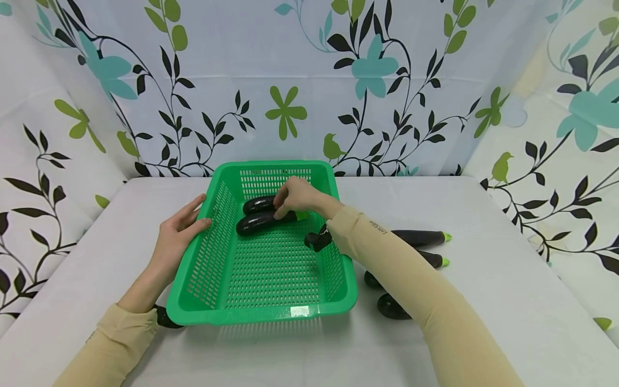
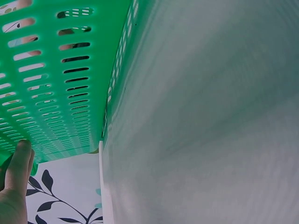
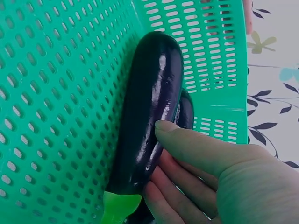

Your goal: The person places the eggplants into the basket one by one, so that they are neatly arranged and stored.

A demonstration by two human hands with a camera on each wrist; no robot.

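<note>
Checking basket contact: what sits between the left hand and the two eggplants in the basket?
Only the green basket's perforated left wall. In the head view, the left hand rests on its outside; both eggplants lie inside, under the right hand.

**Tan sleeves, bare hands**

Both arms wear close-fitting tan sleeves that end at the wrists. The right sleeve (image 1: 411, 279) carries small dark lettering near the cuff. A black strap-mounted device sits at each wrist. Both hands are bare.

Bright, even light from overhead. The basket (image 1: 271, 314) casts a soft shadow toward the camera. Glare streaks the eggplant (image 3: 152, 107) just beyond the right hand's (image 3: 219, 186) thumb. The head view bows at its edges; the left wrist view is soft, its table (image 2: 210, 116) smeared.
</note>
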